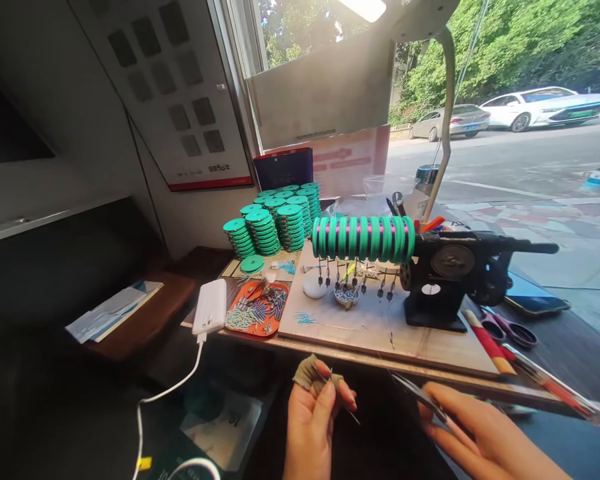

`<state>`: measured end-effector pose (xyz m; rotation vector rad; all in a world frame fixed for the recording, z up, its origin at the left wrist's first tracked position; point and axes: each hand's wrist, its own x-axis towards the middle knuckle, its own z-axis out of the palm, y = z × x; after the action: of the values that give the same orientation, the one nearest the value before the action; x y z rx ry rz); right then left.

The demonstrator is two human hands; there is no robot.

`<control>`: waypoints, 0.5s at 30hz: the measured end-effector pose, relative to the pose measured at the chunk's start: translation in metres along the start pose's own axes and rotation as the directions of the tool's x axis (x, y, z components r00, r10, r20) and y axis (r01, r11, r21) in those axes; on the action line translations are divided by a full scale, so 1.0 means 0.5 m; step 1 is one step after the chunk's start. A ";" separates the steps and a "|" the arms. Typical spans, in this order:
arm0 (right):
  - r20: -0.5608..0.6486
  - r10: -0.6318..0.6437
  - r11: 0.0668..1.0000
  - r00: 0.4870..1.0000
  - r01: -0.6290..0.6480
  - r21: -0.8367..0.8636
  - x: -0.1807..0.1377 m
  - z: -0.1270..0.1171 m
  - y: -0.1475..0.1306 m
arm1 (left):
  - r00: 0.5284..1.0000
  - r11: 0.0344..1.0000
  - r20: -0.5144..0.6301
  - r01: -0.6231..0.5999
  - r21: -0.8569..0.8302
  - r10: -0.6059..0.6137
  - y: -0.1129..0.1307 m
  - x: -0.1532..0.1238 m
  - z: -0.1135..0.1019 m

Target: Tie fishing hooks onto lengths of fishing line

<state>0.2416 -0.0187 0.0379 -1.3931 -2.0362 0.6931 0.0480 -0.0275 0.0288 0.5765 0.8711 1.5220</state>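
My left hand (313, 417) is closed in a pinch just in front of the table edge, with tan finger covers (306, 373) on some fingers. Between thumb and fingers is a thin needle-like piece (353, 418), its end poking out to the lower right. My right hand (465, 423), to the right, is wrapped round slim metal scissors (423, 397) whose tips point up and left toward the left hand. Beyond both hands, a black winding device (443, 280) carries a row of green spools (364, 239). Small dark weights (364, 289) dangle below them.
An orange tray (257, 331) of small parts sits at the left of the board (340, 340), near a white power bank (210, 307) with a cable. Stacked green spools (285, 227) stand behind. Purple-handled scissors (515, 331) and a phone (537, 297) lie right. A lamp arm (449, 120) rises behind.
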 end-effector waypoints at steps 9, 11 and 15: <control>0.153 -0.018 1.000 0.988 0.019 -0.011 0.023 0.048 -0.023 | 0.994 0.988 0.015 0.108 -0.109 -0.107 0.008 0.001 0.002; 0.166 -0.016 1.000 0.986 0.019 -0.013 0.027 0.052 -0.023 | 0.993 0.987 0.018 0.115 -0.111 -0.113 0.008 0.002 0.001; 0.196 -0.024 0.999 0.980 0.028 -0.020 0.039 0.058 -0.033 | 0.998 0.998 0.033 0.049 -0.030 -0.048 -0.001 0.003 -0.006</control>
<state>0.2047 -0.0086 0.0319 -1.3542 -2.2157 0.8264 0.0457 -0.0268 0.0266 0.5518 0.8300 1.4760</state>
